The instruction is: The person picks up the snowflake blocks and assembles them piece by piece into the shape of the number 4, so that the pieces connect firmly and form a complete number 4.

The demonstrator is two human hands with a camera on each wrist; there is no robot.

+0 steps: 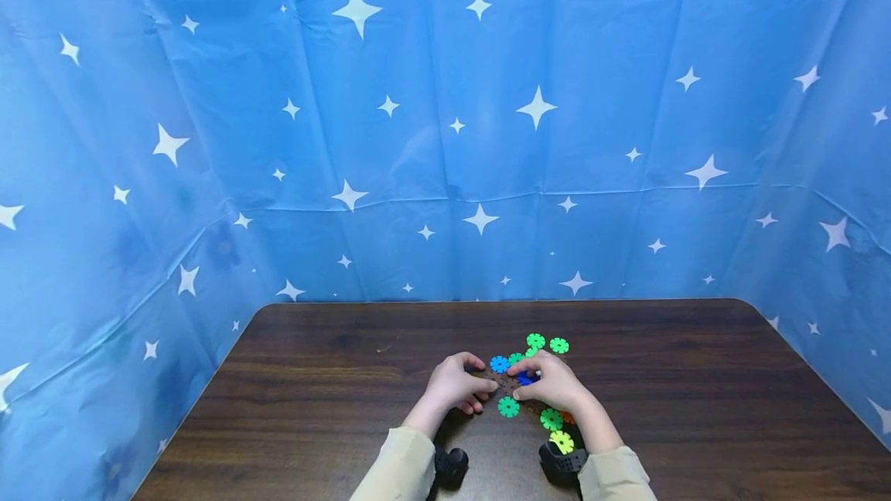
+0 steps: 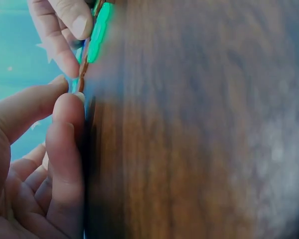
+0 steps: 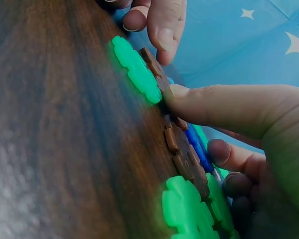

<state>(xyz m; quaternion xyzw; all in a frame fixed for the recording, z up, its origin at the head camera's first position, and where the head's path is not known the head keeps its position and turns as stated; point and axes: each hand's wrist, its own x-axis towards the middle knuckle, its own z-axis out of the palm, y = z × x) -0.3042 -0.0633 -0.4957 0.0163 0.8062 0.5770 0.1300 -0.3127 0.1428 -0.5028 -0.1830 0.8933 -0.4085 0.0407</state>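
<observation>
Between the two hands several notched brown plastic discs (image 1: 510, 383) lie on the dark wooden table, hard to tell from the wood. The left hand (image 1: 459, 383) pinches the edge of a brown disc (image 2: 81, 82) with thumb and fingertip. From the other side, the right hand (image 1: 553, 383) holds the same brown disc (image 3: 150, 62) by its edge, thumb at the near rim. A green disc (image 1: 509, 407) lies just in front. Behind are a light blue disc (image 1: 499, 364) and a dark blue disc (image 1: 524, 380), partly covered by the right hand.
Farther back lie green discs (image 1: 559, 345). By the right wrist are a green disc (image 1: 551, 419), a yellow disc (image 1: 561, 441) and an orange disc, partly hidden. The dark wooden table (image 1: 313, 408) meets a blue star-patterned curtain (image 1: 445, 153) at its back edge.
</observation>
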